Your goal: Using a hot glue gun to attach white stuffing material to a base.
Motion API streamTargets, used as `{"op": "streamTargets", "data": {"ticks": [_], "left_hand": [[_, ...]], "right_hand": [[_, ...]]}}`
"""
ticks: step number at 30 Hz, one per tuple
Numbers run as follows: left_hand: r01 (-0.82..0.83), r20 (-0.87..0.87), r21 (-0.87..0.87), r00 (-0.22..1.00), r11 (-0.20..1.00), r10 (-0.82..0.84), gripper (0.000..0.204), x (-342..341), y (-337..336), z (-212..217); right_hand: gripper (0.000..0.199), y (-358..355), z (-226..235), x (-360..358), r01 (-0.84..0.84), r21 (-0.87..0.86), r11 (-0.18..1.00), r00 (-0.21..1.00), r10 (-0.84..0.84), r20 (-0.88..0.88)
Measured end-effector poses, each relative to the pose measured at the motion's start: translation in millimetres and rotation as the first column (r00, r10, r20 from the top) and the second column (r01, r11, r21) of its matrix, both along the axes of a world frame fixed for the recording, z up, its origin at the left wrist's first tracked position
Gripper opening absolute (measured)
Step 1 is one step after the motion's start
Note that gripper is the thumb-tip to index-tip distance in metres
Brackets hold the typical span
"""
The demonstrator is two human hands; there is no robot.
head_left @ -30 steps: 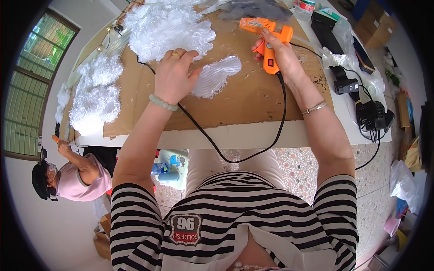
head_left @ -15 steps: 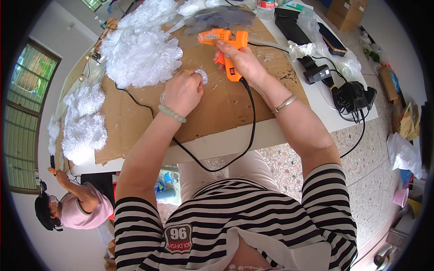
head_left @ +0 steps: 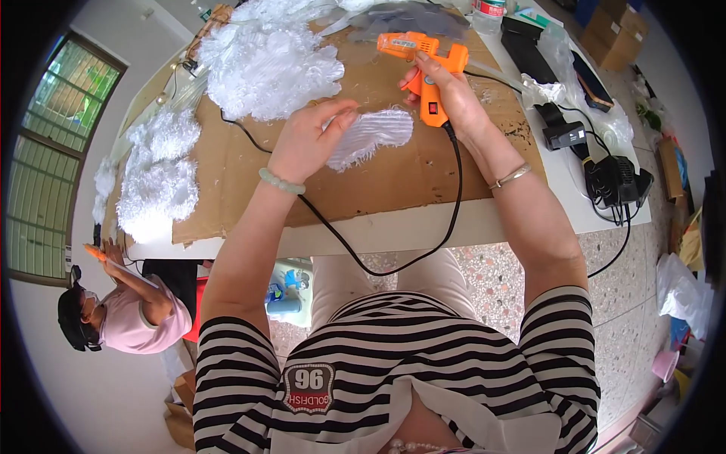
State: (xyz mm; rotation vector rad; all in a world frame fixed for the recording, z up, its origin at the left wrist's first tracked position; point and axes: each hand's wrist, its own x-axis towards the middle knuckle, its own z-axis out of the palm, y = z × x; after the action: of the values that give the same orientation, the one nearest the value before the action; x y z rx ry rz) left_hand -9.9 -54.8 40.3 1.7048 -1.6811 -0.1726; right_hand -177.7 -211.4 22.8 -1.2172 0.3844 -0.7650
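In my right hand [head_left: 450,94] is an orange hot glue gun [head_left: 435,79], gripped by its handle with the nozzle pointing left above the cardboard. Its black cord hangs from the handle base and loops past the table's front edge. My left hand [head_left: 306,140], with a pale bead bracelet on the wrist, is closed at the left end of a white pleated strip with fringed edges [head_left: 374,136]. The strip lies spread on the brown cardboard [head_left: 363,193], and my fingers partly hide its left end.
Fluffy white material [head_left: 268,72] is heaped behind my left hand, with more bundles [head_left: 159,185] at the left. A black phone [head_left: 592,79], plastic bags, a bottle [head_left: 488,11] and a black adapter [head_left: 620,178] lie right. A co-worker in pink [head_left: 147,318] sits at lower left.
The white strip, mostly hidden under my left fist before, now shows spread out to its right. My left fingers have loosened from a fist. The whole view has shifted slightly.
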Motion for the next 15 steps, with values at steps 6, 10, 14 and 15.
{"op": "streamTargets", "data": {"ticks": [6,10,14,15], "left_hand": [[-0.243,0.303,0.020,0.926,0.970,0.226,0.028,26.7,24.7,-13.5],[-0.262,0.317,0.001,0.915,0.965,0.248,0.025,30.2,21.2,-25.9],[-0.182,0.258,-0.013,0.949,0.983,0.180,0.018,27.1,15.1,-29.6],[-0.185,0.229,0.026,0.958,0.982,0.174,0.017,24.0,13.9,-29.8]], "right_hand": [[0.038,-3.0,1.4,-2.8,-0.098,0.070,0.993,0.995,0.095,0.036],[0.040,0.9,2.5,-3.5,-0.186,0.093,0.978,0.978,0.176,0.108],[0.039,1.2,-2.3,-1.7,-0.290,0.088,0.953,0.950,0.276,0.146],[0.037,0.0,-1.9,-3.1,-0.314,0.106,0.943,0.943,0.298,0.146]]}}
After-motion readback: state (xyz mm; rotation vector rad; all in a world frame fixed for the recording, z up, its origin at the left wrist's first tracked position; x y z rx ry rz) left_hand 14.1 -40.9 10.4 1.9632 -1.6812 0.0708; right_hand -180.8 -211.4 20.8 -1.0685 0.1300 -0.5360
